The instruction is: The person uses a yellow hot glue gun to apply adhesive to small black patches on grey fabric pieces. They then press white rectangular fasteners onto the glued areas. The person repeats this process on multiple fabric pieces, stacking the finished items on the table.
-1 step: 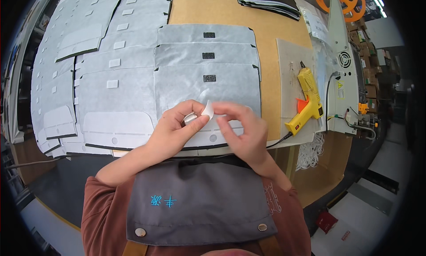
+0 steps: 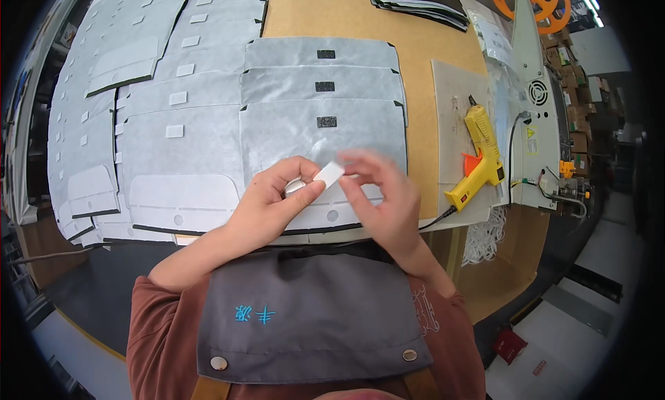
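Observation:
My left hand (image 2: 277, 190) pinches a small white rectangular patch (image 2: 330, 173) between thumb and fingers. Another rounded white piece (image 2: 295, 186) is tucked in the same hand. My right hand (image 2: 383, 202) is beside the patch, thumb and fingers curved toward its far right end. Motion smears those fingers, so whether they grip the patch cannot be made out. Below the hands lie overlapping light grey fabric panels (image 2: 284, 137), each upper one bearing a black fuzzy rectangle (image 2: 327, 122).
More grey panels (image 2: 149, 150) with white patches cover the table's left side. At right, a yellow glue gun (image 2: 483, 147) lies on a pale board (image 2: 450, 95), its cord running toward me. Black sheets (image 2: 419, 5) are stacked at the back; a grey machine (image 2: 537, 130) stands far right.
The white patch, curled upward before, now lies flatter and tilted between my hands. My right fingers have shifted slightly up and right. My left hand has barely moved.

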Available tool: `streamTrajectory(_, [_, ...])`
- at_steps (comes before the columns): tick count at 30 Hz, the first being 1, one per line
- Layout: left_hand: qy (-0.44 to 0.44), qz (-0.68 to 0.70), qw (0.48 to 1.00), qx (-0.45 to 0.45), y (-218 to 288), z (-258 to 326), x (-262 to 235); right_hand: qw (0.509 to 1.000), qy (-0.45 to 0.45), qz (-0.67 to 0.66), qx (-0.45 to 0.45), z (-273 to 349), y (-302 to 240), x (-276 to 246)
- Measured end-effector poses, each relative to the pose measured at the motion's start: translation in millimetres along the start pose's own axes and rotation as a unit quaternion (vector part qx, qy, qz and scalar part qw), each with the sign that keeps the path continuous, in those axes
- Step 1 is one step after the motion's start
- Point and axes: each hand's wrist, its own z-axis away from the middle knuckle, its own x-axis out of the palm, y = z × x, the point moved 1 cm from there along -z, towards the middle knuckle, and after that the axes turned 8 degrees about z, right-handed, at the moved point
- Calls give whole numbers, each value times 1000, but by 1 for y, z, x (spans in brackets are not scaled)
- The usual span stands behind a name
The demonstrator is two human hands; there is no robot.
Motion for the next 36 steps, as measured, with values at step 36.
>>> streamTrajectory(36, [65,-597,729,328,-7,-64,-45,973,-33,141,181,-55,50,28])
